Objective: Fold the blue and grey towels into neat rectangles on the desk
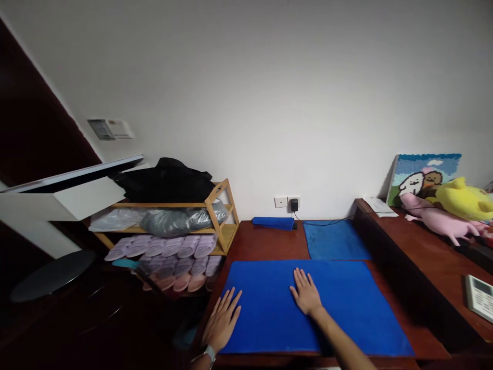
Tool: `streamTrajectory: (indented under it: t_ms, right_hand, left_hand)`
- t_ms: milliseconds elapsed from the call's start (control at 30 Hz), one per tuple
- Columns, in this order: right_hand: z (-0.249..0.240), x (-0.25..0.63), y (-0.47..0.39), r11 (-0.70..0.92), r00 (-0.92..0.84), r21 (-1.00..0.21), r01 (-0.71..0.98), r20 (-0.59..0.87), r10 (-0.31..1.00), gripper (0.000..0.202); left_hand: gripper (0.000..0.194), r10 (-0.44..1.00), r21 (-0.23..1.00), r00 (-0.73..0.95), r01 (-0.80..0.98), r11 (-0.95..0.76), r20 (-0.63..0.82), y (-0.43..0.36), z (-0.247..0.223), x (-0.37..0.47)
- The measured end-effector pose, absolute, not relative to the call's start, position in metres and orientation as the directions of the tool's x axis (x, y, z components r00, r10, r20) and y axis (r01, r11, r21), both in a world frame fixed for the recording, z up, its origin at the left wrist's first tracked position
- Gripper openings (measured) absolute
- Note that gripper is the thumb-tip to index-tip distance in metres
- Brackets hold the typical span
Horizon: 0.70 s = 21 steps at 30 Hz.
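Observation:
A large blue mat [265,308] lies flat on the reddish-brown wooden table [265,246]. My left hand [222,321], with a watch [210,353] at the wrist, rests at the mat's left edge, fingers spread and partly over the bare wood. Palm down near the middle of the mat is my right hand [307,294], its fingers stretched out and pointing away from me. Neither hand holds anything. Behind the mat lie a smaller blue cloth [335,239] and a long folded blue item [273,222] close to the wall.
To the left stands a wooden rack [215,205] with slippers [165,246], bagged items and a black bag [165,180]. A charger [294,204] is plugged into the wall, its cable trailing right. Plush toys [435,218] and a calculator-like device [480,295] sit on the raised right surface.

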State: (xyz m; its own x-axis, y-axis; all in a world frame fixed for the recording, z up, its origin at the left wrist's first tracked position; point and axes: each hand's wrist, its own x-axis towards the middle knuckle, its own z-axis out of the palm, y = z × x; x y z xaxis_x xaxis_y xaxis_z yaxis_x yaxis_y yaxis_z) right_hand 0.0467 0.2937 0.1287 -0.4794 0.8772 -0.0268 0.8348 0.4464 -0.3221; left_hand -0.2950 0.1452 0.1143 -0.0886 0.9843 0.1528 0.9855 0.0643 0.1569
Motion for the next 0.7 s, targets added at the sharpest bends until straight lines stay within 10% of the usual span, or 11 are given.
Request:
streamTrajectory:
  t_ms: [300, 700]
  right_hand:
    - [0.098, 0.302, 0.388, 0.092, -0.107, -0.110, 0.990, -0.141, 0.984, 0.071]
    - [0.072, 0.353, 0.402, 0.089, -0.093, -0.301, 0.949, 0.000, 0.996, 0.071]
  left_hand:
    - [0.054, 0.983, 0.132, -0.087, 0.989, 0.067, 0.159, 0.149, 0.111, -0.297]
    - [0.052, 0.950, 0.097, -0.124, 0.990, 0.100, 0.288, 0.184, 0.117, -0.227]
